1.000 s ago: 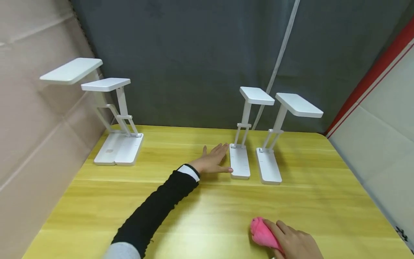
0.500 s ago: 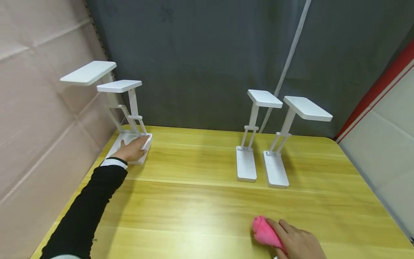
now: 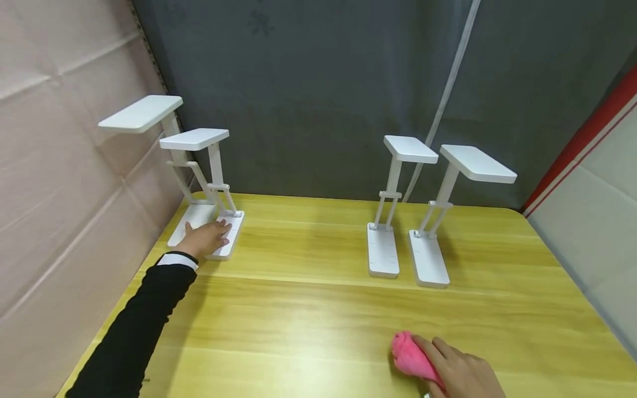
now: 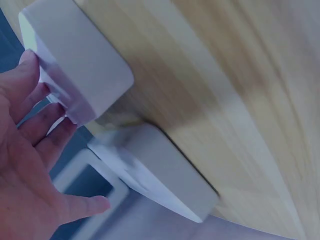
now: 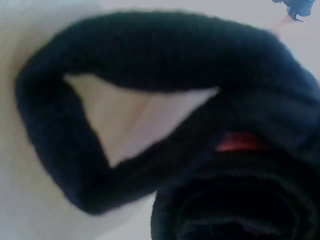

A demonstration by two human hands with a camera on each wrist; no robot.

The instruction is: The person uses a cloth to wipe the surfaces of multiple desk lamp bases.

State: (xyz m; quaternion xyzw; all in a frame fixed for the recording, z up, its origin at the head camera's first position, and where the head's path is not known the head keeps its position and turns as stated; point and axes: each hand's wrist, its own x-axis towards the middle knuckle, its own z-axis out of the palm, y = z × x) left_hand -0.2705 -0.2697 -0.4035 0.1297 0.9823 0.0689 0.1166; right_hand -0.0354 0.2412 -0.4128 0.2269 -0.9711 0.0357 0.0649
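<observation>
In the head view my left hand (image 3: pixel 203 239) lies over the base of a white folding desk lamp (image 3: pixel 216 171), the inner one of two at the left. The left wrist view shows fingertips (image 4: pixel 62 112) at this lamp's base (image 4: pixel 82 55), the little finger spread away towards a second base (image 4: pixel 160 170). The other left lamp (image 3: pixel 144 113) stands close beside it, with a narrow gap between their bases. Near the front, my right hand (image 3: pixel 463 367) grips a bundled pink cloth (image 3: pixel 414 356) on the table.
Two more white desk lamps, one (image 3: pixel 394 182) beside another (image 3: pixel 443 193), stand at the right on the yellow wooden table (image 3: pixel 298 309). A dark curtain (image 3: pixel 298 99) hangs behind, and a pale wall covering (image 3: pixel 64 166) borders the left. A black loop (image 5: pixel 150 50) fills much of the right wrist view.
My left hand has gone from the right-hand lamps to the left pair. The inner left lamp has shifted right and nearer, parting from its neighbour. The right hand keeps the cloth.
</observation>
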